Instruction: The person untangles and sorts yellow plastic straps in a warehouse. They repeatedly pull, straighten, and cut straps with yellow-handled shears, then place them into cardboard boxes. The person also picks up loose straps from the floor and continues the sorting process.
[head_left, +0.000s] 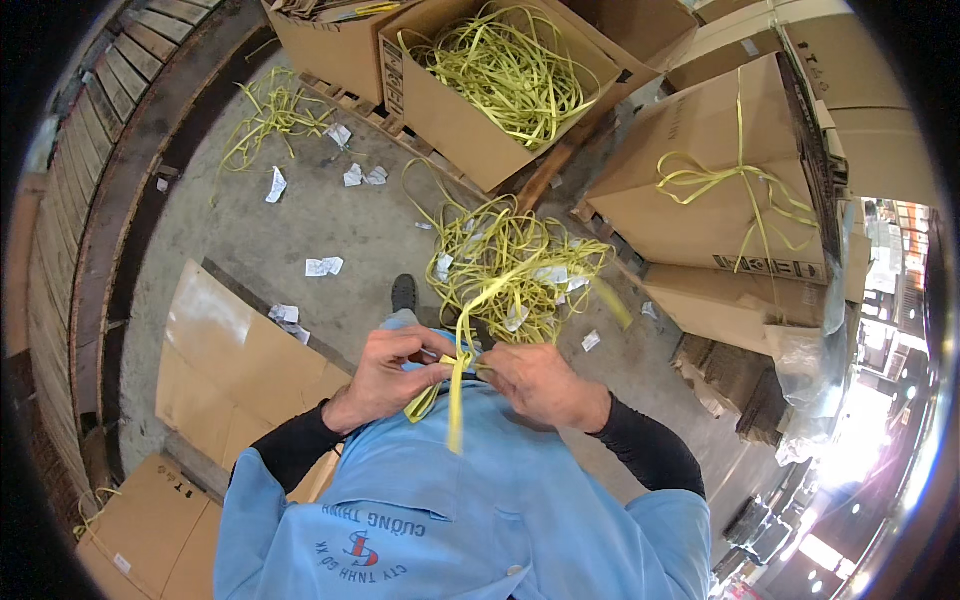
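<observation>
Yellow strapping (pixel 456 400) is gathered in a looped knot between my two hands, just in front of my blue shirt. My left hand (pixel 398 368) pinches the folded loop with thumb and fingers. Closed on the other side of the knot, my right hand (pixel 535 380) grips a short piece of the same strap. One loose end hangs down over the shirt, and a length runs forward from the knot toward a tangled heap of yellow strapping (pixel 520 265) on the floor beyond my hands.
An open carton (pixel 440 110) full of yellow strapping stands on a pallet ahead. Strap-tied flattened cardboard (pixel 700 170) is stacked at the right. Flat cardboard (pixel 235 350) lies left on the concrete floor, among paper scraps (pixel 323 267). A smaller strap pile (pixel 275 115) lies far left.
</observation>
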